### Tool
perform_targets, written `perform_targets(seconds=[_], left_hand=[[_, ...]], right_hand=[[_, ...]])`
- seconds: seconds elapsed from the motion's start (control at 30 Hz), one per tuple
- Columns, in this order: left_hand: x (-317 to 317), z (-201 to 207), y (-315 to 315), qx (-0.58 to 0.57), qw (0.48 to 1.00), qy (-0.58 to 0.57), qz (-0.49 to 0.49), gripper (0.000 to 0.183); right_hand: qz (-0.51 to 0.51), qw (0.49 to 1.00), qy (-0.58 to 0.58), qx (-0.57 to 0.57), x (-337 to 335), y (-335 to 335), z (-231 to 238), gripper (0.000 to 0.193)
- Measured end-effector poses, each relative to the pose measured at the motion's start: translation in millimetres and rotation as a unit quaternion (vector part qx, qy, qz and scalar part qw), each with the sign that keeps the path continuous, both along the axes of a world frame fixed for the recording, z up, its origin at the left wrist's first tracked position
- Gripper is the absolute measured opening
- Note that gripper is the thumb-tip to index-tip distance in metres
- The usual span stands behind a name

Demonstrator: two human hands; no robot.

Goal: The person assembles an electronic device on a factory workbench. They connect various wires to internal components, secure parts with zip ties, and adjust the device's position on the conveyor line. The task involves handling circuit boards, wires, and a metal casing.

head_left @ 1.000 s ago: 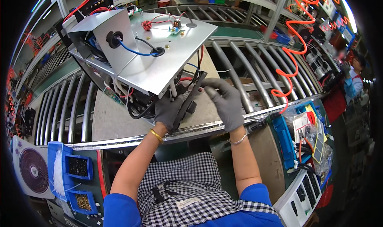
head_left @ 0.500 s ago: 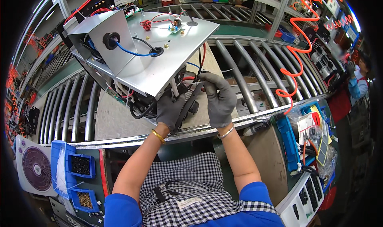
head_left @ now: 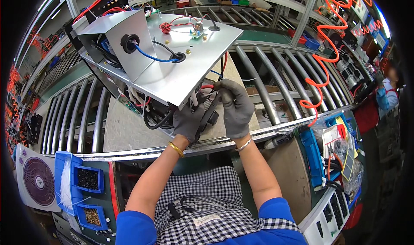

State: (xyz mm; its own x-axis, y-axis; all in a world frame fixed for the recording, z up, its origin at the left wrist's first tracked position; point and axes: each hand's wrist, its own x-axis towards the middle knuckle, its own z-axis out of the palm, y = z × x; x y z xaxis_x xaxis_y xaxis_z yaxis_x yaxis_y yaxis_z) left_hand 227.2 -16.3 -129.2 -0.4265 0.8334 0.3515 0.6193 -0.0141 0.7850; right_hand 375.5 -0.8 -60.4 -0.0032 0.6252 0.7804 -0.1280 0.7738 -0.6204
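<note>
A metal equipment chassis (head_left: 168, 79) with a bare silver top plate stands tilted before me, wires hanging beneath it. My left hand (head_left: 188, 121), in a grey glove, reaches under the plate's near corner between the wiring and a black panel (head_left: 208, 115); its fingertips are hidden. My right hand (head_left: 236, 109), also gloved, is closed at the panel's upper end, thumb and forefinger pinched beside a red cable (head_left: 207, 87). From this pinch a thin white cable tie (head_left: 249, 79) sticks out to the right. Black cables (head_left: 157, 121) loop left of my left hand.
Beneath the chassis lies a pale board (head_left: 129, 133) on a roller conveyor (head_left: 263, 85). An orange coiled hose (head_left: 321, 55) hangs at right. Blue bins (head_left: 88, 179) with small parts and a fan (head_left: 39, 181) stand at left; a blue toolbox (head_left: 311, 154) is at right.
The chassis and both hands appear slightly farther right in the view. My right hand keeps its pinch near the red cable, while my left hand stays under the plate.
</note>
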Motion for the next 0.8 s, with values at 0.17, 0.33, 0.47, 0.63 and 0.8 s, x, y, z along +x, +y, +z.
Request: perform_targets(seconds=[0.17, 0.33, 0.47, 0.63, 0.8], left_hand=[[1, 3, 2, 0.007, 1.000, 0.002, -0.010, 0.026], [2, 12, -2, 0.015, 0.999, -0.024, -0.042, 0.028], [2, 20, -5, 0.008, 0.997, -0.057, -0.060, 0.034], [3, 28, -6, -0.066, 0.997, -0.013, -0.040, 0.044], [-3, 15, 0, -0.081, 0.995, -0.015, -0.053, 0.050]], right_hand=[[0.001, 1.000, -0.009, -0.025, -3, -2, -3, 0.023], [-0.036, 0.993, -0.112, -0.033, -10, 14, -16, 0.020], [0.018, 0.984, -0.140, -0.112, -13, 23, -17, 0.019], [0.036, 0.974, -0.192, -0.117, -13, 33, -20, 0.021], [0.066, 0.973, -0.185, -0.121, -13, 37, -25, 0.021]])
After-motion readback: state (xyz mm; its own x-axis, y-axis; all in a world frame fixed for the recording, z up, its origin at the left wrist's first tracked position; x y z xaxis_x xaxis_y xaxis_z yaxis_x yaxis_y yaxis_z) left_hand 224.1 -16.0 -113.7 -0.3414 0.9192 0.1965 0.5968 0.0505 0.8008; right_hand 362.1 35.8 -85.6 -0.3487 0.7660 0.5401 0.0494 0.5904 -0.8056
